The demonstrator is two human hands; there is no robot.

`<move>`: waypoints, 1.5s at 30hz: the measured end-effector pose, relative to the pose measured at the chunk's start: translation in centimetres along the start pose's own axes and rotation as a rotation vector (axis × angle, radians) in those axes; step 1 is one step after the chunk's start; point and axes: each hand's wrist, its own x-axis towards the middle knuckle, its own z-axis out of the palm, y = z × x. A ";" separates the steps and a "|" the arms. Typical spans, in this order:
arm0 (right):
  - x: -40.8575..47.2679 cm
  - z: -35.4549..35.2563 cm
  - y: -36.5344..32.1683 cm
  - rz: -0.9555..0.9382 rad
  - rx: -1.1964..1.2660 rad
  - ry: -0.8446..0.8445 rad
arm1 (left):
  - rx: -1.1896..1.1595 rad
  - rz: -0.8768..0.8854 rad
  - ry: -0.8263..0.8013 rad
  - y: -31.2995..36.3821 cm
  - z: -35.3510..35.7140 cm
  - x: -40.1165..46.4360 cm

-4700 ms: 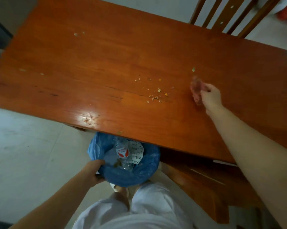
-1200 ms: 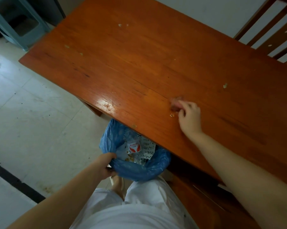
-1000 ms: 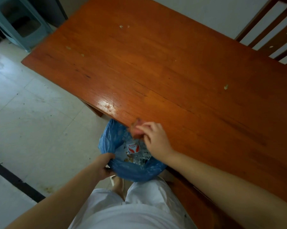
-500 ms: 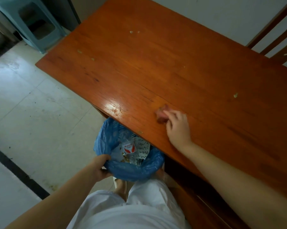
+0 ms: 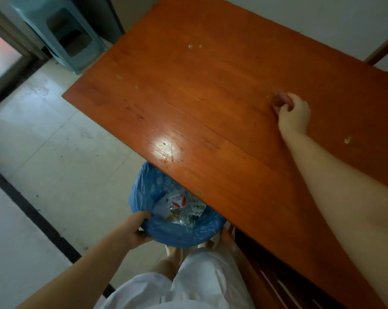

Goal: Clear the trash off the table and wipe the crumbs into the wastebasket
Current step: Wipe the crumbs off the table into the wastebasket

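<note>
Pinkish cloth (image 5: pixel 281 99) in right hand (image 5: pixel 294 114), now farther up table (image 5: pixel 210 97).

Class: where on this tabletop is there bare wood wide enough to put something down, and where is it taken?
Bare: the broad middle of the table, between the far crumbs, the left-edge crumbs and the right hand. Taken: the right side, under that hand, its pink cloth and forearm, with a crumb beside.

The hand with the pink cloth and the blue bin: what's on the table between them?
In the head view, mostly bare wood between the right hand and wastebasket, plus a shiny, scratched patch with tiny specks.
</note>
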 end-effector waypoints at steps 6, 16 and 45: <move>0.1 4.1 -2.5 -0.246 -0.104 -0.215 | -0.026 -0.026 0.039 0.8 -1.4 1.3; -22.4 8.2 -7.7 -0.753 0.082 -0.872 | -0.012 0.003 0.040 2.0 -1.2 1.0; -11.0 10.2 -9.8 -0.207 -0.042 -0.211 | -0.044 -0.001 -0.005 4.2 -8.5 4.6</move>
